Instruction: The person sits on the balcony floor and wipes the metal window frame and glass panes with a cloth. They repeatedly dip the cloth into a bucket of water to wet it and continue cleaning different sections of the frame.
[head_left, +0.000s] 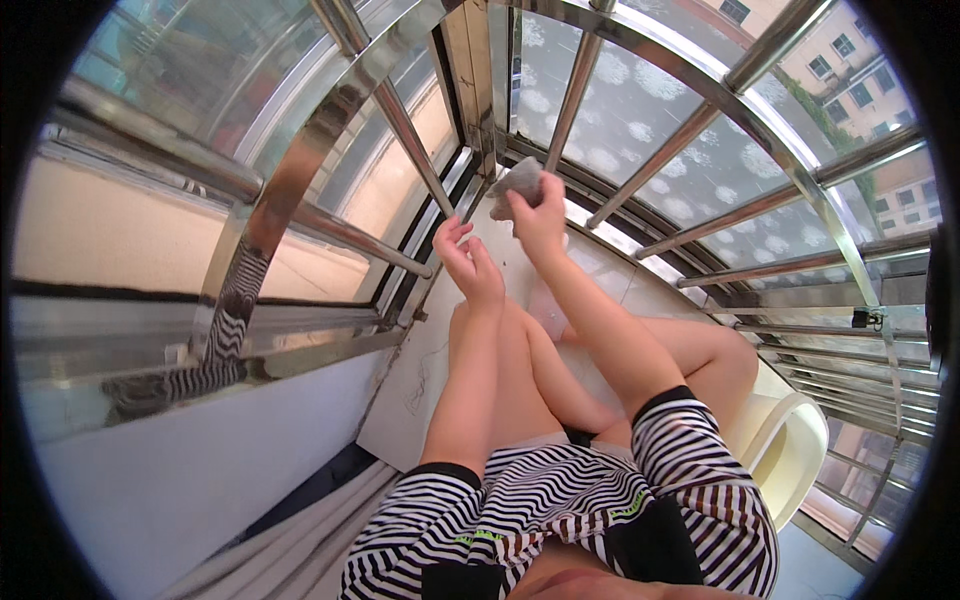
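My right hand (541, 214) holds a crumpled grey cloth (517, 186) near the corner where the metal window bars meet. Lower and to the left, my left hand (471, 259) is raised with bent fingers and nothing seen in it, close to the end of a steel bar (411, 139). Beneath both hands lies a pale, marbled sill (487, 251) with small dark specks. My bare legs are folded on this pale surface. Part of the cloth is hidden behind the right hand's fingers.
Polished steel bars (649, 169) curve around the front and right, before patterned window glass (697, 127). A window frame (390, 277) runs along the left. At the right stands a cream plastic basin or seat (814, 450). Grey-white fabric (300, 536) hangs at the lower left.
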